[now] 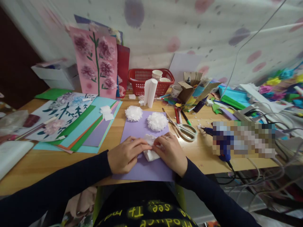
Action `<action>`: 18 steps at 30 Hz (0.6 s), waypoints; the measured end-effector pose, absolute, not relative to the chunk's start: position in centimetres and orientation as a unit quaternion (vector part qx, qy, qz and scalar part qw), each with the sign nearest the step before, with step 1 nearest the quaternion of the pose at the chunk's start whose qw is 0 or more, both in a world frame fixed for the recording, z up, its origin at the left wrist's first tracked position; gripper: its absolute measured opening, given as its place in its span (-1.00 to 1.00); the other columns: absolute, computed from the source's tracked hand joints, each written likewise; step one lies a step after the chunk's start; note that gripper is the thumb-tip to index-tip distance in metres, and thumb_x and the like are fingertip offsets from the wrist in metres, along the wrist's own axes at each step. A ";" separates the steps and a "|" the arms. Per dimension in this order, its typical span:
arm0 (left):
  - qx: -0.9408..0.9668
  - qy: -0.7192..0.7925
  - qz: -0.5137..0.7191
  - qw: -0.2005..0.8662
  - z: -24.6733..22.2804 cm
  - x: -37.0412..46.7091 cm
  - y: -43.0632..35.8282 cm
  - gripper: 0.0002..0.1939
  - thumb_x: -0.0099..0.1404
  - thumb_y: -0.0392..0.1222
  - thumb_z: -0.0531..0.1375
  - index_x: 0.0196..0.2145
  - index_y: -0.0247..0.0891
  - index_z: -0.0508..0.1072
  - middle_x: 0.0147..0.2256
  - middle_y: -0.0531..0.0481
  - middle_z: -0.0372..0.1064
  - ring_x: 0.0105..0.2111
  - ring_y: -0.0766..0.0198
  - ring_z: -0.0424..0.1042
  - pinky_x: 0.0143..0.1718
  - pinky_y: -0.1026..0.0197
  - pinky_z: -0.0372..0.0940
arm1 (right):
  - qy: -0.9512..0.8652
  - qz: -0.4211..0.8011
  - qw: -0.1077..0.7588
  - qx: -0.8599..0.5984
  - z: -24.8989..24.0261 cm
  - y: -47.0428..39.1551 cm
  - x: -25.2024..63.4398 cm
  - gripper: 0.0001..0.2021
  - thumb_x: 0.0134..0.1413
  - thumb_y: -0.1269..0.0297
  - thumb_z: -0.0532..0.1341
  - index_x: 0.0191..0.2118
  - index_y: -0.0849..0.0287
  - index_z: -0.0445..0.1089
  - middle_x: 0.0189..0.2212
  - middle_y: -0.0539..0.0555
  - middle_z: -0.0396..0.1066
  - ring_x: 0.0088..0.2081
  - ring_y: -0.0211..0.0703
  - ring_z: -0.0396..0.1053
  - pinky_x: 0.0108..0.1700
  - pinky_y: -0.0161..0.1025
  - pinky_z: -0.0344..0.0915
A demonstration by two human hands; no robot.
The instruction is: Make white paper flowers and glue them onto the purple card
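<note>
Pinching crinkled white paper (151, 155), ruffled pompoms (157, 121), flat purple sheet (151, 171)

Left of left hand (125, 156): fanned pale-blue, green, orange and purple paper sheets (94, 135), overlapping a white sheet with flower decoration (44, 116). Farther out, upright: pink rectangular card with purple flowers on a green stem (88, 86). Well ahead of both hands: red plastic lattice basket (138, 86), white cups (157, 74) inside. Beyond right hand (172, 154): open brown cardboard box (186, 91), patterned white cup (176, 91) beside it.
</note>
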State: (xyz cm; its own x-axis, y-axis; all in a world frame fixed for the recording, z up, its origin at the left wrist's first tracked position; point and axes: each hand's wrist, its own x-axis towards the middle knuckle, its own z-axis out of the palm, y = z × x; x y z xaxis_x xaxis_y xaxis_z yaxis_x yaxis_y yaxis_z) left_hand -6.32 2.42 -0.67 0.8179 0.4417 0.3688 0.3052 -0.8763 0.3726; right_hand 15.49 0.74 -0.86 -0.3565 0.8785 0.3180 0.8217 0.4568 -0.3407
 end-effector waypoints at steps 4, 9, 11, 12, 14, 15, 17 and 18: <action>0.966 0.180 0.161 0.094 -0.6 -6.1 1.7 -0.39 0.11 -0.44 0.05 0.15 -0.25 0.21 0.14 -0.20 0.24 0.01 0.04 0.29 0.02 -0.03 0.04 | -0.820 0.063 0.230 -0.521 -1.1 0.9 15.7 -0.89 0.13 0.32 0.21 -0.42 0.17 0.35 -0.46 0.06 0.41 -0.32 -0.11 0.27 -0.24 -0.21 0.16; 0.970 0.187 0.130 0.080 -0.9 -5.6 1.6 -0.48 0.17 -0.43 0.04 0.09 -0.21 0.27 0.16 -0.07 0.26 0.04 0.06 0.23 -0.02 0.02 -0.02 | -0.785 0.061 0.277 -0.551 -0.3 0.5 17.7 -0.87 0.21 0.39 0.04 -0.26 0.18 0.32 -0.37 0.10 0.41 -0.35 -0.14 0.35 -0.30 -0.23 0.24; 0.970 0.190 0.126 0.080 -1.0 -5.4 1.6 -0.54 0.19 -0.43 0.03 0.05 -0.21 0.31 0.18 -0.04 0.23 0.02 0.08 0.24 -0.04 0.03 -0.03 | -0.771 0.075 0.276 -0.569 0.2 0.0 18.4 -0.88 0.22 0.34 0.05 -0.26 0.16 0.32 -0.39 0.08 0.41 -0.40 -0.17 0.36 -0.37 -0.26 0.23; 0.970 0.191 0.126 0.080 -1.0 -5.3 1.6 -0.56 0.20 -0.42 0.03 0.04 -0.21 0.32 0.18 -0.03 0.23 0.01 0.08 0.24 -0.04 0.03 -0.03 | -0.768 0.086 0.269 -0.575 0.4 -0.2 18.6 -0.88 0.21 0.29 0.07 -0.26 0.16 0.32 -0.40 0.06 0.40 -0.41 -0.18 0.36 -0.40 -0.27 0.23; 0.970 0.192 0.128 0.079 -1.0 -5.2 1.6 -0.58 0.22 -0.41 0.03 0.03 -0.21 0.32 0.16 -0.04 0.25 0.00 0.08 0.25 -0.05 0.03 -0.04 | -0.763 0.101 0.252 -0.587 0.5 -0.5 18.5 -0.85 0.16 0.22 0.14 -0.21 0.17 0.32 -0.39 0.05 0.41 -0.43 -0.20 0.38 -0.40 -0.27 0.25; 0.970 0.192 0.130 0.078 -0.9 -5.2 1.5 -0.59 0.23 -0.40 0.03 0.03 -0.21 0.32 0.16 -0.04 0.27 0.00 0.08 0.24 -0.05 0.04 -0.04 | -0.759 0.107 0.245 -0.593 0.4 -0.5 18.4 -0.80 0.13 0.21 0.17 -0.16 0.18 0.30 -0.37 0.05 0.41 -0.44 -0.20 0.38 -0.38 -0.26 0.26; 0.970 0.189 0.132 0.078 -0.9 -5.2 1.5 -0.60 0.24 -0.40 0.02 0.02 -0.22 0.32 0.15 -0.04 0.28 0.00 0.07 0.24 -0.05 0.03 -0.05 | -0.755 0.128 0.231 -0.600 0.1 -0.2 18.1 -0.75 0.11 0.27 0.16 -0.09 0.19 0.26 -0.36 0.05 0.41 -0.46 -0.21 0.38 -0.35 -0.24 0.28; 0.970 0.188 0.133 0.079 -0.8 -5.2 1.5 -0.61 0.24 -0.41 0.02 0.01 -0.22 0.33 0.14 -0.04 0.28 0.00 0.08 0.24 -0.05 0.03 -0.06 | -0.755 0.147 0.225 -0.598 0.0 0.1 18.0 -0.75 0.11 0.32 0.14 -0.06 0.19 0.24 -0.37 0.04 0.41 -0.46 -0.21 0.38 -0.35 -0.25 0.28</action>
